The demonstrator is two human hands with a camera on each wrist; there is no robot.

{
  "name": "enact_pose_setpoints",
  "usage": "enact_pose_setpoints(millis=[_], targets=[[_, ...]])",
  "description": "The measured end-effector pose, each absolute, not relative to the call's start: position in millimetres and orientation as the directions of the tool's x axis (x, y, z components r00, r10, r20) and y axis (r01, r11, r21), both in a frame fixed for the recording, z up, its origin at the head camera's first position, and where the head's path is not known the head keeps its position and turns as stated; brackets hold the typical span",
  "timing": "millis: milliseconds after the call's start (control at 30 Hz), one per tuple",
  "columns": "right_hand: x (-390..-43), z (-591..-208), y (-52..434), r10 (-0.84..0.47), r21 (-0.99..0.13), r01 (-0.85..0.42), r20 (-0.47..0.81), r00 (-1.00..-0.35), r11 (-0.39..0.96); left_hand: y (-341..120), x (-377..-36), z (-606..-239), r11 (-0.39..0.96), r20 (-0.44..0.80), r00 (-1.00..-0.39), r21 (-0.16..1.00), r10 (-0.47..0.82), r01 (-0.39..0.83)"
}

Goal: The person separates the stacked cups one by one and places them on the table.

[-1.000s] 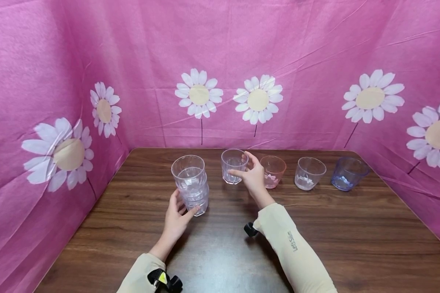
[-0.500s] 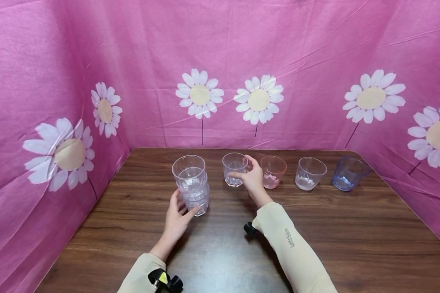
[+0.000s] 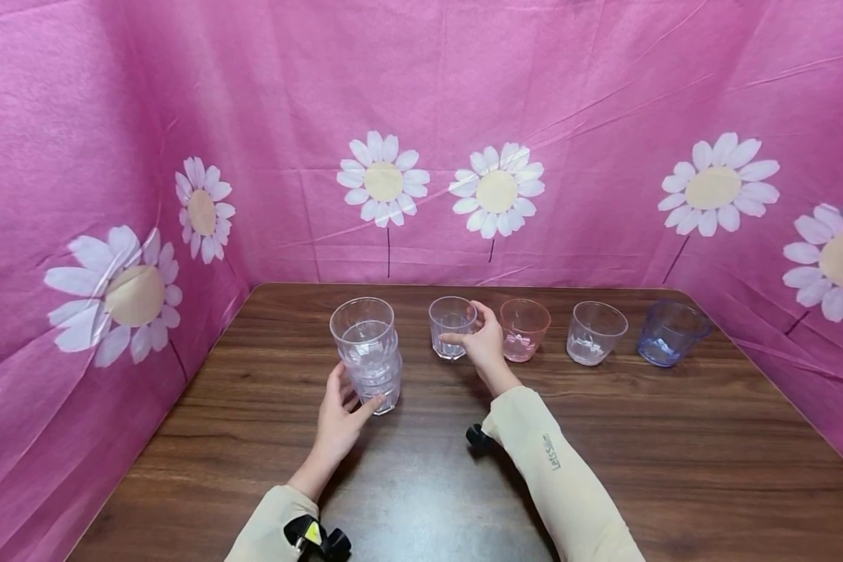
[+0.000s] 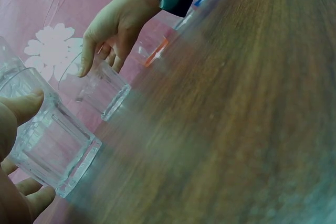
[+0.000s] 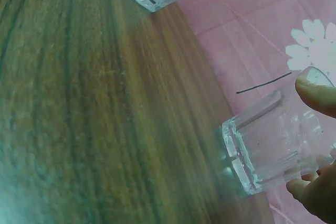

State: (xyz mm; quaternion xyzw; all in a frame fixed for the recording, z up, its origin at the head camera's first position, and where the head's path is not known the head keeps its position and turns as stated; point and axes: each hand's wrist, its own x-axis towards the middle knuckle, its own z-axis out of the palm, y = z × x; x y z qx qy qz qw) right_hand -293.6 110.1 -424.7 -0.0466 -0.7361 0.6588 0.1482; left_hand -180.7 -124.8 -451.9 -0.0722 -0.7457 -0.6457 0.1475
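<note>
Right grip (image 3: 487,344) curls around a clear tumbler (image 3: 452,327) standing on the table (image 3: 674,460), right of the tumbler stack (image 3: 368,353) the left grip (image 3: 339,418) clasps.

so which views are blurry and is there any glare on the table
Head view: sharp, with a soft sheen on the table between the arms and wide-angle bending at the edges. Left wrist view: table smeared, stack clearer. Right wrist view: wood blurred with a teal tint, cup soft.

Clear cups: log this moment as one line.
left hand holds cup stack | right hand grips single clear cup on table
</note>
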Motion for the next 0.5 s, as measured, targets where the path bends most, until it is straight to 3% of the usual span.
enact_pose_setpoints(millis=[500], targets=[[-290.7,-421.0,109.5,0.23,-0.973,-0.108,0.155,-0.961,0.202,-125.3,-181.8,-454.0,0.158,0.299,-0.95,0.946,-0.089,0.283]])
